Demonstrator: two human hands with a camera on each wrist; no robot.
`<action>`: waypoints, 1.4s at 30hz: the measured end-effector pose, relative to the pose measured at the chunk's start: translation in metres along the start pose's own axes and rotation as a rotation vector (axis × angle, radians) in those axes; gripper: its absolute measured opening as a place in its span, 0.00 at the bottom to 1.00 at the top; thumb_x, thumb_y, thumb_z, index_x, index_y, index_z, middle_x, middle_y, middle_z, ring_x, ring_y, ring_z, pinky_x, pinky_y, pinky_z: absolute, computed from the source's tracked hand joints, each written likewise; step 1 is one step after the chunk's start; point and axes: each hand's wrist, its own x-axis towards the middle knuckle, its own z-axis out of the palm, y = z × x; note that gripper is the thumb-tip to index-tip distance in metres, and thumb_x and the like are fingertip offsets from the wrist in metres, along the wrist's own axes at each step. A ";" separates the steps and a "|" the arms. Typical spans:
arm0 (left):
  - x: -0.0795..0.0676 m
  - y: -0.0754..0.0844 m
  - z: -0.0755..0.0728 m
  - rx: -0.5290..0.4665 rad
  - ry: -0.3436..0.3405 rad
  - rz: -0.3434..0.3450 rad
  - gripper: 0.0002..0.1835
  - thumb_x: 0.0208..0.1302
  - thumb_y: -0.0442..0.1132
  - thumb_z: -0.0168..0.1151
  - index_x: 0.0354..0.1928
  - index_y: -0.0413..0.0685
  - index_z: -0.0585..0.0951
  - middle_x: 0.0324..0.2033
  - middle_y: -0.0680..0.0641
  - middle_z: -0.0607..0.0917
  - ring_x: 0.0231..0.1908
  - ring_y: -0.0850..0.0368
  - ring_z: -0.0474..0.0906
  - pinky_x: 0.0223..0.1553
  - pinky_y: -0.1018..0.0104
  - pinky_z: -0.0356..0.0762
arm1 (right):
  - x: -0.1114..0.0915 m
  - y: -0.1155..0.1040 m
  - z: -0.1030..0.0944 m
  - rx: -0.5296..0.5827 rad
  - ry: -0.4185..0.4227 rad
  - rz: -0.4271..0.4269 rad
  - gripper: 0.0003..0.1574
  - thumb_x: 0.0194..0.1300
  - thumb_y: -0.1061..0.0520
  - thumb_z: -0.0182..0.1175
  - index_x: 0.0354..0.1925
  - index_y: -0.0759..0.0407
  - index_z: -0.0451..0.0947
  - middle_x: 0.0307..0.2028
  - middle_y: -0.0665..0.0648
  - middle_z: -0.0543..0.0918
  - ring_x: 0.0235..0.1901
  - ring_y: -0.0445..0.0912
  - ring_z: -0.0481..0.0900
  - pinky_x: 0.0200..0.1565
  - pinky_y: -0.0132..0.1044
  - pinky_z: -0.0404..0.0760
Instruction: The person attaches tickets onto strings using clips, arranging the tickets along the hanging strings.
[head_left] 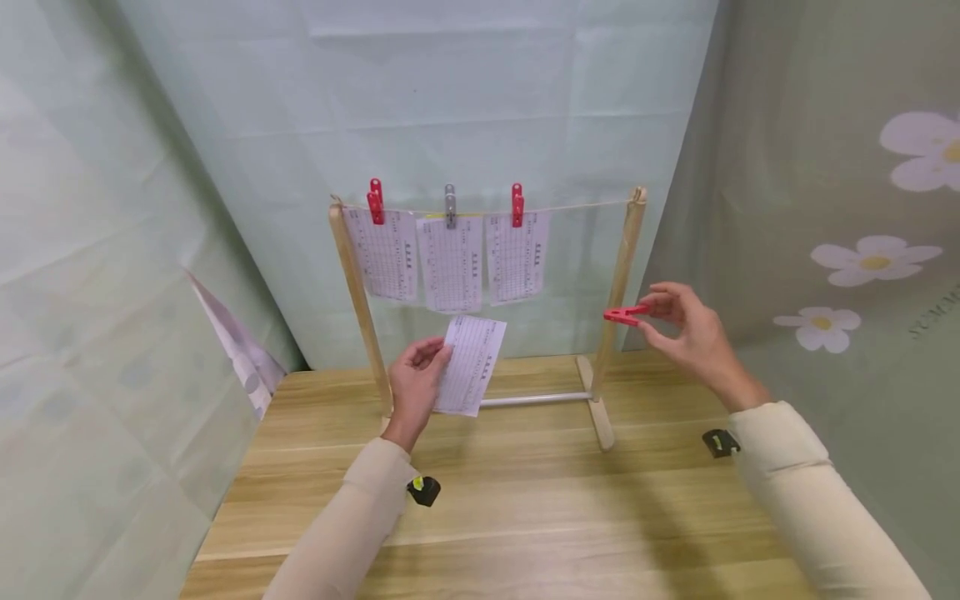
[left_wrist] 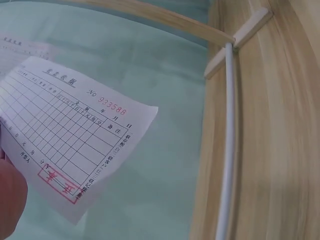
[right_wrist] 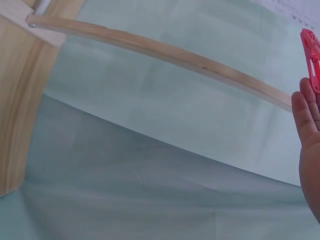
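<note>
My left hand (head_left: 417, 385) pinches a printed receipt slip (head_left: 472, 365) by its left edge, in front of the rack and below the hanging papers. In the left wrist view the slip (left_wrist: 75, 130) shows a ruled table, a red number and a red stamp. Off to the right, beside the rack's right post, my right hand (head_left: 693, 337) pinches a red clothespin (head_left: 626, 315) by its handle ends. Three similar slips (head_left: 450, 262) hang from a string (head_left: 577, 207), held by a red clip (head_left: 376, 202), a grey clip (head_left: 450, 206) and another red clip (head_left: 517, 206).
The string spans two wooden posts (head_left: 621, 287), with a white rod (head_left: 536, 400) joining them low down. The rack stands on a wood-grain table (head_left: 525, 517). Pale green cloth (head_left: 510, 100) hangs behind, and a flowered curtain (head_left: 825, 200) closes the right side.
</note>
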 end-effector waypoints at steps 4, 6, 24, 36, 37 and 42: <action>0.002 0.005 0.007 -0.021 -0.024 0.000 0.15 0.61 0.27 0.69 0.49 0.28 0.82 0.39 0.39 0.86 0.37 0.63 0.82 0.42 0.75 0.80 | 0.005 -0.003 -0.004 0.009 0.019 -0.001 0.35 0.55 0.76 0.68 0.59 0.71 0.67 0.46 0.65 0.82 0.45 0.50 0.82 0.52 0.16 0.70; 0.003 0.008 0.010 -0.012 -0.036 -0.009 0.15 0.62 0.28 0.69 0.50 0.29 0.83 0.40 0.39 0.86 0.37 0.63 0.82 0.41 0.75 0.80 | 0.008 -0.005 -0.006 0.014 0.030 -0.001 0.35 0.55 0.75 0.69 0.59 0.70 0.67 0.46 0.65 0.83 0.45 0.47 0.82 0.52 0.17 0.70; 0.014 0.041 0.054 -0.038 -0.105 0.024 0.11 0.64 0.32 0.67 0.44 0.30 0.84 0.33 0.51 0.85 0.32 0.63 0.78 0.34 0.74 0.77 | 0.037 -0.018 -0.017 0.083 0.074 -0.019 0.31 0.56 0.75 0.68 0.58 0.71 0.73 0.48 0.66 0.83 0.46 0.30 0.77 0.53 0.19 0.73; 0.019 0.063 0.076 -0.051 -0.138 0.040 0.12 0.65 0.34 0.68 0.46 0.33 0.84 0.38 0.43 0.86 0.35 0.61 0.78 0.36 0.74 0.77 | 0.052 -0.028 -0.022 0.073 0.094 0.013 0.24 0.60 0.72 0.67 0.56 0.72 0.75 0.47 0.66 0.83 0.44 0.28 0.77 0.48 0.18 0.75; 0.019 0.065 0.077 -0.054 -0.141 0.041 0.12 0.65 0.35 0.68 0.46 0.33 0.84 0.38 0.43 0.86 0.34 0.61 0.78 0.36 0.74 0.77 | 0.054 -0.029 -0.023 0.078 0.092 0.010 0.24 0.61 0.73 0.66 0.56 0.72 0.75 0.47 0.66 0.83 0.43 0.28 0.78 0.48 0.19 0.75; 0.021 0.073 0.086 -0.073 -0.140 0.061 0.12 0.64 0.34 0.68 0.46 0.32 0.84 0.38 0.42 0.87 0.34 0.61 0.78 0.35 0.73 0.76 | 0.061 -0.034 -0.026 0.074 0.086 0.007 0.24 0.60 0.72 0.66 0.55 0.73 0.75 0.45 0.66 0.82 0.42 0.29 0.78 0.49 0.20 0.76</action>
